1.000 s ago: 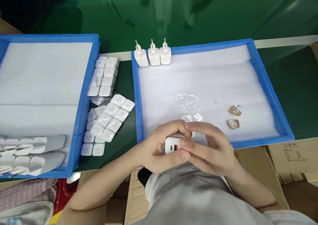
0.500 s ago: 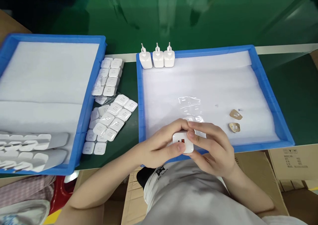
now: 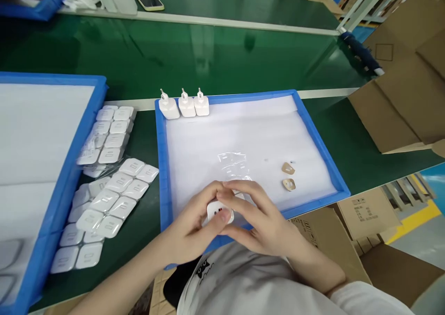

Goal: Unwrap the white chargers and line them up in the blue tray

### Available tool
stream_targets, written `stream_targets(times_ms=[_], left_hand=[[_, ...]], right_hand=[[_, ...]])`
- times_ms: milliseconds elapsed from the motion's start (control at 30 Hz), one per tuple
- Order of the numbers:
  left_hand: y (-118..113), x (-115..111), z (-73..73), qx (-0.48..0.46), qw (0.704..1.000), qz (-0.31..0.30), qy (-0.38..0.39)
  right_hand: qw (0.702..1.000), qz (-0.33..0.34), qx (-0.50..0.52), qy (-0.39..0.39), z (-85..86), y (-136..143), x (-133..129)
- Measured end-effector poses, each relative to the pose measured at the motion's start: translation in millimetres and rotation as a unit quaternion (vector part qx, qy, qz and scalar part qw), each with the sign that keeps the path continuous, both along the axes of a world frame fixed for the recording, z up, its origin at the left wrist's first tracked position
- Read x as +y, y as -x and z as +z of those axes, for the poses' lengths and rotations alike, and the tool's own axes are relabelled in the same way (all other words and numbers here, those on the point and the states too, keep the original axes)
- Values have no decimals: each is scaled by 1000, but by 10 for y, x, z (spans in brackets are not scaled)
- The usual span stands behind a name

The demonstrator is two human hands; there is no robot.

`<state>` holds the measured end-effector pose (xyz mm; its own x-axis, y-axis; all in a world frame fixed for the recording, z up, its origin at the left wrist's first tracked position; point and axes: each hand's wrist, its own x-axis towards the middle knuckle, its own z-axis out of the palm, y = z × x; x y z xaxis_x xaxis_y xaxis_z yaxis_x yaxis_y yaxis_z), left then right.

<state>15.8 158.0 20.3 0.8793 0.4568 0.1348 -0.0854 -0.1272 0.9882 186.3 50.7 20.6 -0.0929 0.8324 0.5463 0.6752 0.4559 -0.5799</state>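
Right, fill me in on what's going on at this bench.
A person has a white charger in both hands over the near side of a blue tray; the left hand has its thumb across the charger's face, and the right hand closes around its other side. Three white plugs stand prongs up in the tray's far left corner. Clear film and two brown pieces lie on the lining. Left of the tray are packs of white blocks.

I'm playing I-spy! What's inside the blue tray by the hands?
Three white plugs, clear plastic, two tan scraps and white lining. The left hand and right hand hide what's directly beneath.
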Motion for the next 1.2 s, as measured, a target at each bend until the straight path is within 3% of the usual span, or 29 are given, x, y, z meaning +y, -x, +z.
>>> stream_targets(times_ms=[67,133,200,267,333,433,533,600,700,767,800,867,933,1100,1200], left_hand=[[-1,5,-32,53,998,40,-10],[-14,5,-70,120,984,110,-71],[-40,1,-112,191,946,190,-178],[-71,-2,-157,250,895,238,-283],[-98,-2,-200,294,856,242,-351],[-123,3,-239,328,822,237,-400],[-123,11,-207,300,814,265,-420],[-112,-3,-125,237,833,291,-406],[-91,-107,73,139,922,246,-266],[-74,-239,205,118,977,156,-85],[-63,-318,254,108,988,109,11],[-31,-481,299,62,982,64,167],[25,-630,276,-1,962,81,262],[277,-928,124,-6,890,228,395],[454,-1074,83,-28,854,268,444]], right_hand=[[996,-46,-41,68,80,-225,-106],[974,-150,-82,152,126,-505,-246],[940,-235,-119,217,109,-756,-373],[919,-274,-131,253,35,-912,-452],[921,-277,-111,251,-62,-967,-475],[938,-261,-73,218,-167,-954,-446],[946,-252,-52,195,-158,-928,-412],[951,-245,-34,183,-94,-888,-399],[967,-222,7,126,29,-712,-383],[985,-160,20,65,88,-517,-372],[992,-116,21,33,103,-409,-367],[999,-35,16,-17,104,-197,-355],[998,8,18,-52,79,-21,-339],[995,52,-3,-81,34,249,-272],[995,67,-36,-62,77,342,-239]])
